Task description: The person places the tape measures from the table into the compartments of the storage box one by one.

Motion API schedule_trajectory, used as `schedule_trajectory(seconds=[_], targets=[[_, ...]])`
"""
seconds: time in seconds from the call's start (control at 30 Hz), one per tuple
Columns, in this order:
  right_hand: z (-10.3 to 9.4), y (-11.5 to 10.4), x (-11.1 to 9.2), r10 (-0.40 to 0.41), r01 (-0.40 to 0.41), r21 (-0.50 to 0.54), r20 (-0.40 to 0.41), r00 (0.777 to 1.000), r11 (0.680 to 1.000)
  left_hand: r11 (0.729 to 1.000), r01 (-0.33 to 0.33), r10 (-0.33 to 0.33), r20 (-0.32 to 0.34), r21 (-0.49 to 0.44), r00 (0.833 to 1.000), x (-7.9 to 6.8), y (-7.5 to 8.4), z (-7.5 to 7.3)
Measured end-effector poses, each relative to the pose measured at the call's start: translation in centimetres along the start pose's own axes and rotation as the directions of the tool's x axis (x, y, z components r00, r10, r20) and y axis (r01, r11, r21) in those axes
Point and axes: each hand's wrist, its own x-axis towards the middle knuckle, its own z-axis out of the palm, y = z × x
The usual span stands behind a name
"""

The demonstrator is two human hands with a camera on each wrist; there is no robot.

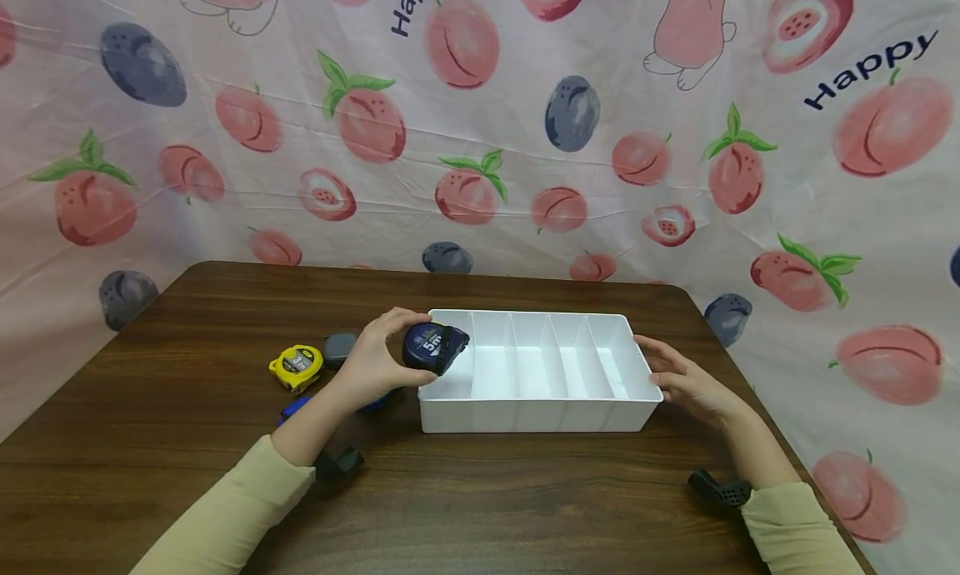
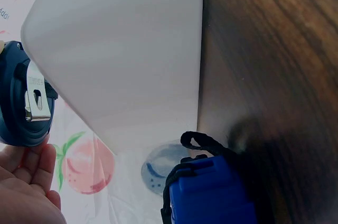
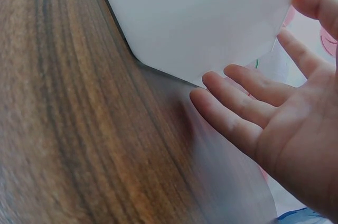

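Since my head feed reaches past the far edge, I get the fruit-print cloth (image 1: 480,142) filling the back. Brown wood-grain table (image 1: 525,508) under the rest. On it, just right of centre, white box (image 1: 536,417), long side toward me, crosswise dividers making a row of compartments. Two forearms (image 1: 309,432) in pale yellow sleeves (image 1: 225,517) come in from the near side. Right hand (image 1: 690,383): at the box's right end, fingers spread, thumb at the rim, not wrapped round anything. Left hand (image 1: 382,358): pinching the dark blue tape measure (image 1: 427,347), thumb on the near side, fingers far. I log that one as tilted, over the box's left end; height above the rim, can't tell. Blue item (image 2: 214,192) with a black strap lies just left of the box, partly behind the left forearm in my head view. Yellow tape measure (image 1: 297,367) lies farther left; grey item (image 1: 340,349) just right of it, type unclear. Smallest I note: metal clip (image 2: 36,97) on the dark blue one.
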Motion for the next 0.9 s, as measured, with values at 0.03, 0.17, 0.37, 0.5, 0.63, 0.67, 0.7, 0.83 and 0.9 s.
schedule_trajectory(seconds=[0.03, 0.17, 0.37, 0.5, 0.63, 0.67, 0.7, 0.83, 0.9], targets=[[0.0, 0.0, 0.0, 0.002, -0.002, -0.002, -0.001, 1.0, 1.0, 1.0, -0.002, 0.002, 0.002, 0.003, 1.0, 0.0, 0.0, 0.1], [0.0, 0.1, 0.0, -0.002, 0.002, 0.0, 0.006, 1.0, 1.0, 1.0, -0.018, 0.018, 0.004, 0.02, 1.0, -0.1, -0.1, 0.3], [-0.1, 0.1, 0.0, -0.008, 0.008, 0.008, 0.019, 1.0, 1.0, 0.998, -0.035, 0.035, 0.002, 0.058, 0.999, -0.2, -0.2, 0.7], [0.0, 0.1, 0.0, -0.007, 0.007, 0.015, 0.021, 1.0, 1.0, 0.994, -0.053, 0.053, -0.006, 0.092, 0.999, -0.2, -0.2, 0.9], [0.0, 0.1, 0.0, -0.013, 0.012, 0.022, 0.021, 1.0, 1.0, 0.986, -0.092, 0.094, -0.012, 0.14, 0.995, -0.2, -0.3, 1.1], [0.0, 0.2, 0.0, -0.015, 0.014, 0.022, 0.021, 1.0, 1.0, 0.983, -0.101, 0.104, -0.013, 0.151, 0.994, -0.1, -0.4, 1.2], [0.0, 0.2, 0.0, -0.016, 0.015, 0.022, 0.021, 1.0, 1.0, 0.981, -0.109, 0.113, -0.013, 0.16, 0.994, -0.1, -0.4, 1.2], [0.0, 0.2, 0.0, -0.015, 0.014, 0.019, 0.018, 1.0, 1.0, 0.976, -0.117, 0.121, -0.01, 0.183, 0.993, -0.1, -0.5, 1.4], [0.1, 0.1, 0.1, -0.016, 0.016, 0.016, 0.021, 1.0, 1.0, 0.975, -0.123, 0.126, -0.008, 0.187, 0.992, -0.1, -0.6, 1.5]])
